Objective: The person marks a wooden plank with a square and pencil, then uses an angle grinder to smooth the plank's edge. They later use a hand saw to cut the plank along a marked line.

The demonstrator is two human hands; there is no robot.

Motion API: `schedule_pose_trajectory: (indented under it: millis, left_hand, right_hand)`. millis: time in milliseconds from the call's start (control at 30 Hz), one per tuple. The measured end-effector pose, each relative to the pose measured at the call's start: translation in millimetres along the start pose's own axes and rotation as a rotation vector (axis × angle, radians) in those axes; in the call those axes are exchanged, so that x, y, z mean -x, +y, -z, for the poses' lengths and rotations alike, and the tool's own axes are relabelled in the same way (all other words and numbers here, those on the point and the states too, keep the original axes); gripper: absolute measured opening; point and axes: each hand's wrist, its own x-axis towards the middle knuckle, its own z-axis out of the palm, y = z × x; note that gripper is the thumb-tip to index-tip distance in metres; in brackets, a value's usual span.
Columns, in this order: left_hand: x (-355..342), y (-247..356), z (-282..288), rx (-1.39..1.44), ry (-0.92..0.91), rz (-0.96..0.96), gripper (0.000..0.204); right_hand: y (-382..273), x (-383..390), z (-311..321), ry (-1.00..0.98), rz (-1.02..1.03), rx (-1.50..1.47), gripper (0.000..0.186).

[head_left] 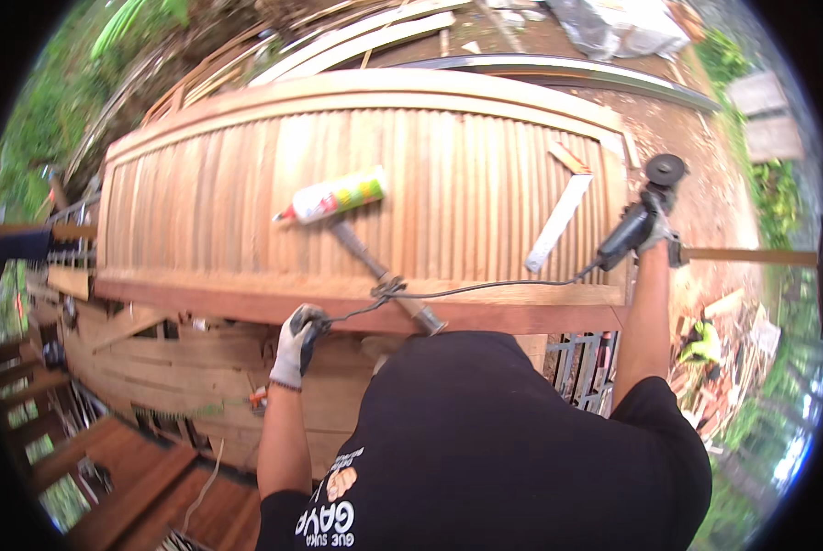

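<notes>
In my right hand (655, 231), which wears a work glove, is a dark angle grinder (626, 237), its round disc (666, 170) pointing away from me past the panel's right end. My left hand (299, 344), also gloved, is closed around the grinder's black power cord (485, 290) near the panel's front edge. The cord passes through a bunched loop (389, 287) lying over a long-shafted tool (363, 253). A white and green glue bottle (338, 196) with a red tip lies on its side at that tool's far end. Beneath these is a slatted wooden panel (246, 286).
A try square (560, 220) rests on the slats at the right. Beyond the panel lie long boards (365, 44) and a dark metal length (558, 66). Wood scraps (719, 376) cover the ground at the right. Planks (182, 354) run below the near edge.
</notes>
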Motion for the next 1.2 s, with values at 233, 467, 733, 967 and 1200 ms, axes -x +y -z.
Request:
schedule_pose_trajectory:
  millis: [233,467,733,967,1200]
  left_hand:
    - [-27.6,-7.8,-23.8,-0.875,0.047,-0.106,0.014]
    - [-43.9,-14.0,-46.1,-1.073,0.125,-0.084,0.013]
    - [-63.2,-14.9,-46.5,-1.183,0.105,0.02,0.014]
    - [-91.7,-14.6,-51.2,-1.382,0.042,-0.12,0.016]
    - [-100.9,-7.9,-42.5,-1.384,-0.102,-0.176,0.028]
  right_hand:
    - [2.4,8.0,-9.1,0.193,-0.014,0.028,0.044]
    - [8.0,-37.4,-16.9,0.218,-0.059,0.071,0.037]
    - [10.6,-91.3,-64.0,0.269,-0.082,0.083,0.034]
    - [8.1,-123.6,-93.7,0.266,-0.103,0.082,0.037]
    - [16.7,-138.6,-89.4,0.307,-0.058,0.14,0.037]
